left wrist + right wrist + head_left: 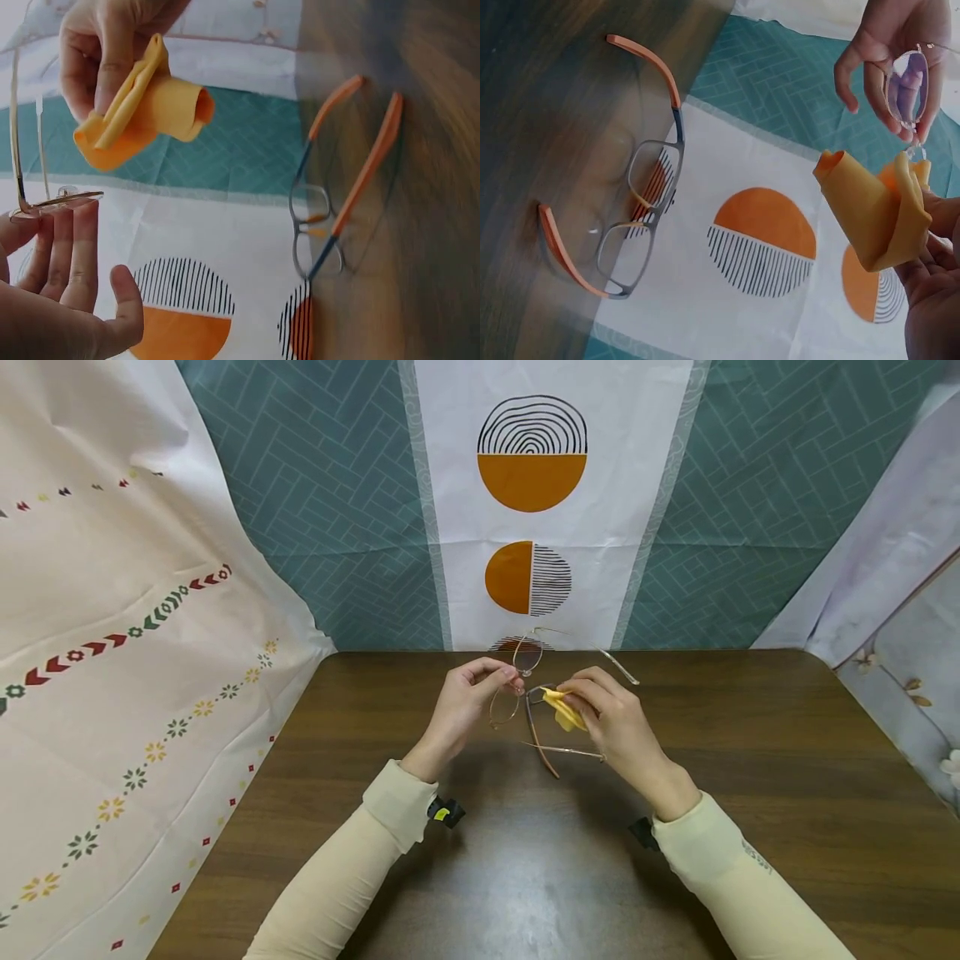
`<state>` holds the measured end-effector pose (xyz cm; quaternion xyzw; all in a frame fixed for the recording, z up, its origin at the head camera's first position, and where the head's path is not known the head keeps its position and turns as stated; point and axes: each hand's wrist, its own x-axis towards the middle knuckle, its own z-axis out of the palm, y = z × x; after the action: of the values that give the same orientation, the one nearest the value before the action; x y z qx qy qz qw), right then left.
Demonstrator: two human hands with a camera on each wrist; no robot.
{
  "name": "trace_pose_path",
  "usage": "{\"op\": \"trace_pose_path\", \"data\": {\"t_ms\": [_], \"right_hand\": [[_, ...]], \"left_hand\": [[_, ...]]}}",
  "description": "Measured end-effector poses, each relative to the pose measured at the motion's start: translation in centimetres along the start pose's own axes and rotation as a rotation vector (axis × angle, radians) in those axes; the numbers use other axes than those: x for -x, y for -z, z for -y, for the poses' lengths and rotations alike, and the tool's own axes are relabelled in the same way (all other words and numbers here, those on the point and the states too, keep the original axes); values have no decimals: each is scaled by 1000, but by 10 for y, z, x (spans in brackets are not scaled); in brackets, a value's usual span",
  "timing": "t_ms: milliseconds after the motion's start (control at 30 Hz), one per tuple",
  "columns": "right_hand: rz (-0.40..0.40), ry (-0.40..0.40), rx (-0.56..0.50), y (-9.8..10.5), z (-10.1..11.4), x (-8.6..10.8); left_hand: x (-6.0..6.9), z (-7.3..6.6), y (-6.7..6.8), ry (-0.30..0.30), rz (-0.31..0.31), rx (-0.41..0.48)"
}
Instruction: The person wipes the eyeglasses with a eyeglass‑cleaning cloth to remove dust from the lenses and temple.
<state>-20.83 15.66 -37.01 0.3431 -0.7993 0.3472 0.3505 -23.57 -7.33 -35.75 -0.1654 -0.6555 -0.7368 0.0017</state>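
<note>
- Frame centre: left hand [469, 698] pinches thin-rimmed glasses [527, 657]; right hand [615, 714] pinches yellow cloth [566, 711];
- wiping seems in hand; the next move likely calls for light pressure.

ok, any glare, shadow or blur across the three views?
Head: pale glare on the near part of the table, dark shadow beside the left sleeve; left wrist: table's wood grain looks blurred; right wrist: purple sheen on the held glasses.
</note>
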Motion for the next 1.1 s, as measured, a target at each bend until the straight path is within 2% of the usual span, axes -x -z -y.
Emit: {"op": "trace_pose_path", "data": {"t_ms": [167,267,567,733,933,1100], "right_hand": [[13,-53,-9,1,-4,2],[40,-68,-14,2,-5,3],[65,36,23,-1,-3,8],[35,45,38,3,-3,8],[-57,47,30,11,-7,6],[-84,42,31,16,-15,5]], "left_hand": [[-2,-2,8,-30,8,-119],[-3,-3,12,-44,4,-135],[-7,-2,20,-61,-46,-150],[-11,-1,31,-71,-58,-252],[-16,-1,54,-72,-46,-387],[-18,-4,71,-57,-27,-540]]}}
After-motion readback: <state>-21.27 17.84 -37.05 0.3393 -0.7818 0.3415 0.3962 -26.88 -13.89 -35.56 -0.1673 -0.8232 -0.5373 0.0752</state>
